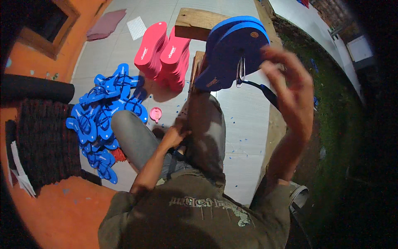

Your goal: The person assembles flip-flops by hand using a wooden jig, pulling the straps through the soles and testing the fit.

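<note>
A stack of blue flip-flop soles (pixel 238 50) stands tilted at the end of a wooden block, the top sole's dark underside facing me. Through its hole sticks a looped metal hook (pixel 241 72), with a dark blue strap (pixel 265 91) running from it toward my right wrist. My right hand (pixel 288 85), somewhat blurred, is raised just right of the soles with its fingers bent and apart. Low between my knees is my left hand (pixel 176 135), its fingers curled in shadow beside a dark strap-like piece (pixel 179 155); what they hold is hidden.
Blue flip-flops (pixel 103 110) with straps lie heaped at the left. Two stacks of pink soles (pixel 151 47) stand beside the wooden block (pixel 195 23). A small pink round piece (pixel 155 114) and blue scraps lie on the tiles. Dark stacked material (pixel 41 141) stands far left.
</note>
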The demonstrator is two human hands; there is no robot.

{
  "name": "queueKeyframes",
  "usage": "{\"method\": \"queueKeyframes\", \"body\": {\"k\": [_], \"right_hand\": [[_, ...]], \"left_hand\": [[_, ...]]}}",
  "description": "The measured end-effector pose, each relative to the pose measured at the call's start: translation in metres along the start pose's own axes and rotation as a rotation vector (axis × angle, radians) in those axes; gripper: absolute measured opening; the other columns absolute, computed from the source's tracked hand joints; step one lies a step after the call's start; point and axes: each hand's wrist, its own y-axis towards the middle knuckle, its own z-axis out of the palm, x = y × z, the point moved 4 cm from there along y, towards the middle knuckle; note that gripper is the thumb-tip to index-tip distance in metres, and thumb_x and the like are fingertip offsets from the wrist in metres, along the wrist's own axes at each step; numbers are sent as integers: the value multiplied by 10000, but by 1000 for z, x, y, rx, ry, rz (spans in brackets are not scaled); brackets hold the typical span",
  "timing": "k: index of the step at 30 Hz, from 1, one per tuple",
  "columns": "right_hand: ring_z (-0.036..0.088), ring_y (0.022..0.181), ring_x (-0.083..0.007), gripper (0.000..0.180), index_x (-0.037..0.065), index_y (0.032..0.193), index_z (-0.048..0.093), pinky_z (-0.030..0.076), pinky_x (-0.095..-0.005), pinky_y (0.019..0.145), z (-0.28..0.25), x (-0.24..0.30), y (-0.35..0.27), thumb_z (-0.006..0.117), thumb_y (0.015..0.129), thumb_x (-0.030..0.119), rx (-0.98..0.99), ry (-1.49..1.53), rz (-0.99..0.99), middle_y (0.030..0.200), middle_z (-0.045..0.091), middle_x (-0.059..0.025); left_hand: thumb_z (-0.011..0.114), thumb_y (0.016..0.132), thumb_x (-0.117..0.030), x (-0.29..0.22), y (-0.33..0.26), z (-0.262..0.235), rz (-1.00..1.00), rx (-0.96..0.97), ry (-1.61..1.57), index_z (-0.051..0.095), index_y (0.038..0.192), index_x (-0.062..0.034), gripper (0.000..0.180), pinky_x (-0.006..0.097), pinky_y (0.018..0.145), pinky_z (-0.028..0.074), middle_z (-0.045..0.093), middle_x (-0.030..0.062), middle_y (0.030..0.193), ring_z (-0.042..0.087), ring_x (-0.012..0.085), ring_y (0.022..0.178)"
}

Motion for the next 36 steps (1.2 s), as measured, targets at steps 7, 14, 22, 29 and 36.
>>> {"method": "queueKeyframes", "body": {"k": [7, 14, 22, 29, 36], "right_hand": [[582, 747, -161, 296, -7, 936, 586, 448, -270, 693, 25, -25, 2, 680, 728, 181, -387, 147, 127, 817, 614, -88], [580, 744, -118, 276, -18, 950, 607, 455, -235, 691, 28, -18, 8, 676, 733, 136, -347, 253, 55, 822, 630, -77], [575, 772, -104, 277, -9, 1001, 578, 460, -229, 698, 21, -19, 2, 614, 796, 174, -75, 518, 104, 876, 619, -70], [572, 723, -159, 248, -9, 927, 580, 451, -278, 681, 27, 3, -15, 603, 801, 204, -284, 110, 49, 816, 620, -74], [556, 733, -230, 211, 4, 919, 563, 438, -320, 693, 52, 27, -69, 553, 826, 193, -102, 390, -278, 804, 595, -107]], "left_hand": [[577, 795, -263, -53, -5, -35, 36, -65, -227, 544, 1012, 3, 345, 375, 778, 432, 582, 191, 953, 547, 327, 905], [552, 822, -159, -134, 24, -139, 114, -407, -478, 594, 880, -8, 167, 246, 686, 440, 588, 57, 796, 551, 112, 757], [541, 820, -420, -286, 59, -184, 545, -590, -433, 566, 910, -34, 396, 256, 695, 435, 590, 51, 791, 545, 113, 758], [483, 846, -448, -284, 47, -176, 572, -724, -357, 530, 909, -36, 419, 260, 656, 415, 563, 35, 751, 529, 136, 705], [578, 762, -479, -260, -21, -173, 661, -531, -338, 511, 864, -38, 457, 303, 672, 435, 529, 93, 732, 543, 224, 702]]}}
